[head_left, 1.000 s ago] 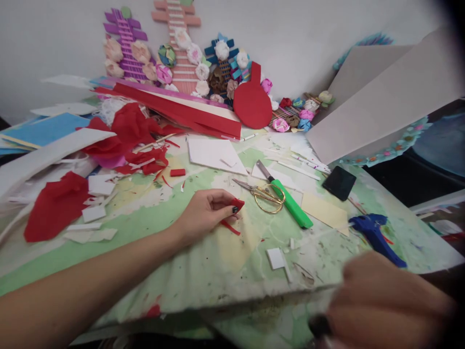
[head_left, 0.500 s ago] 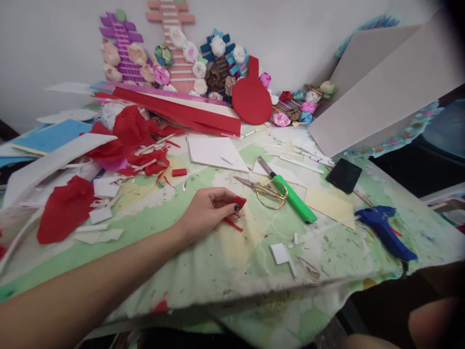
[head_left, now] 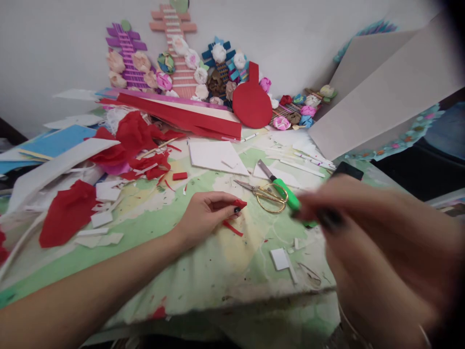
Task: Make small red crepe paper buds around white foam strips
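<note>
My left hand (head_left: 212,211) rests on the table with its fingers pinched on a small red paper piece (head_left: 240,203). A thin red strip (head_left: 232,228) lies just below those fingertips. My right hand (head_left: 366,242) is raised at the right, blurred by motion, thumb and fingers drawn together; whatever is between them, if anything, cannot be made out. Between the hands lie gold-handled scissors (head_left: 271,198), touching or overlapping a green-handled cutter (head_left: 284,191), whose lower end is partly behind the right hand.
Red paper scraps (head_left: 67,213) and white foam pieces (head_left: 101,219) cover the left side. At the back stand a red guitar-shaped cutout (head_left: 252,104) and flower-decorated crafts (head_left: 181,68). A large grey board (head_left: 370,92) leans at the right. A dark phone (head_left: 348,170) shows partly.
My right hand has come up from the lower right corner over the table, now covering the blue glue gun. My left hand keeps its pinch on the red piece. The view has shifted slightly.
</note>
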Motion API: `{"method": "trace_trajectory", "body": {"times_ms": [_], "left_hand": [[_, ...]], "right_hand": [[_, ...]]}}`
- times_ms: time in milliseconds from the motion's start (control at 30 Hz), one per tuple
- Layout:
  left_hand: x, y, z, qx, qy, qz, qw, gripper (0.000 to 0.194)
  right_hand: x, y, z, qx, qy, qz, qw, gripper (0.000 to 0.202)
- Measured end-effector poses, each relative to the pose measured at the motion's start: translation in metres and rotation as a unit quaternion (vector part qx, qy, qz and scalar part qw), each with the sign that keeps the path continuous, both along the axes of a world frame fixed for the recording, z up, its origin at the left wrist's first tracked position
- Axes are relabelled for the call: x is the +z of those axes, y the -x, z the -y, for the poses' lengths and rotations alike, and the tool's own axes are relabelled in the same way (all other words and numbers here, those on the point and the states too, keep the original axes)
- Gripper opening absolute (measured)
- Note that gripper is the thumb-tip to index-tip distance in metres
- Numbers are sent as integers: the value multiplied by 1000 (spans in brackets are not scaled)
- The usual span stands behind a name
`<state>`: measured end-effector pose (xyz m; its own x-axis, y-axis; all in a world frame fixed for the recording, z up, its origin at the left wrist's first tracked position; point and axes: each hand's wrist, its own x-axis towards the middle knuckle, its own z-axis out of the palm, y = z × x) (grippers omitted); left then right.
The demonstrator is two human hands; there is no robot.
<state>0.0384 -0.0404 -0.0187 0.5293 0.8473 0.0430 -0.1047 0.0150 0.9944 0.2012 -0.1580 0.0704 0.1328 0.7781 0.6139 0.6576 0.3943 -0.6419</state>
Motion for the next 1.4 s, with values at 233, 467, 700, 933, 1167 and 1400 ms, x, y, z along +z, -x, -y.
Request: {"method": "trace_trajectory", "body": {"times_ms": [233,467,700,933,1167,1400], "left_hand": [[5,1,-3,21,-31,-9,999,14],[9,1,-2,23,-40,-27,999,12],[10,3,2,41,-59,-39,997,11],[12,3,3,48,-59,-47,996,9],[13,2,4,55,5,-15,998,10],[14,3,3,41,-14,-2,999,9]], "right_hand": [[-50,-21,-86,158,257,-234,924,10],[-69,-16,-80,236,313,-324,861,10],[-71,-17,-79,236,294,-305,875,9],[-70,-11,-78,224,227,-229,920,7],[-71,-8,-76,185,63,-74,978,10],[-72,-4,-75,180,1,-16,983,8]]}}
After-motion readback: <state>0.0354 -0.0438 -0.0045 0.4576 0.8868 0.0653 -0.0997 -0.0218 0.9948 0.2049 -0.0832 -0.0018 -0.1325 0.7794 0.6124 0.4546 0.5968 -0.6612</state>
